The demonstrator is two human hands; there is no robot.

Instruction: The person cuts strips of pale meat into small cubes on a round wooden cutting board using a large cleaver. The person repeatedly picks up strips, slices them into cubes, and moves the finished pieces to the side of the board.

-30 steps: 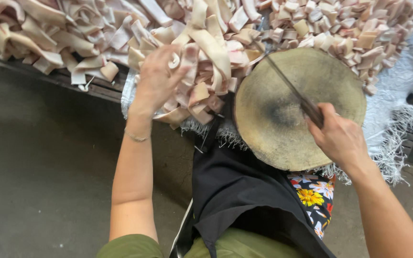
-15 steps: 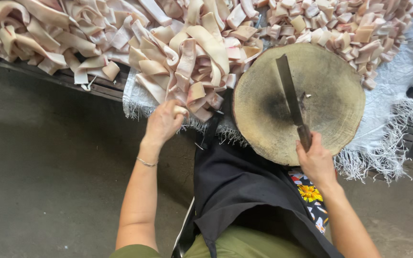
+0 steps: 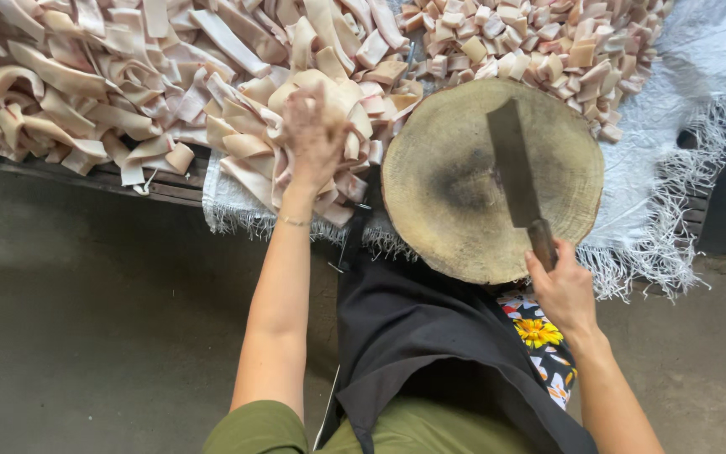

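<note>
On the far left, long pale strips lie in a big heap on the bench. They curl and cross over each other, so they point many ways.

The left hand reaches up into the near edge of this heap. It rests on a bunch of strips, and its fingers are bent down among them. I cannot tell if the grip is closed on a strip or just pressing on the pile, because the fingers are hidden in the strips. The left hand is the nearer one to the strips. They are right under it and all around it.

Just to the right of that hand is a round wood block. The top of the block is bare, apart from the knife. The strips under the left hand lie just beside the block's left edge.

A big flat knife lies on the block. Its long side runs from the top of the block down toward the person, tilted a little. The right hand is closed around the knife handle at the near edge of the block.

Past the block, at the top right, is a pile of small cut squares on a white cloth with a fringe.
</note>
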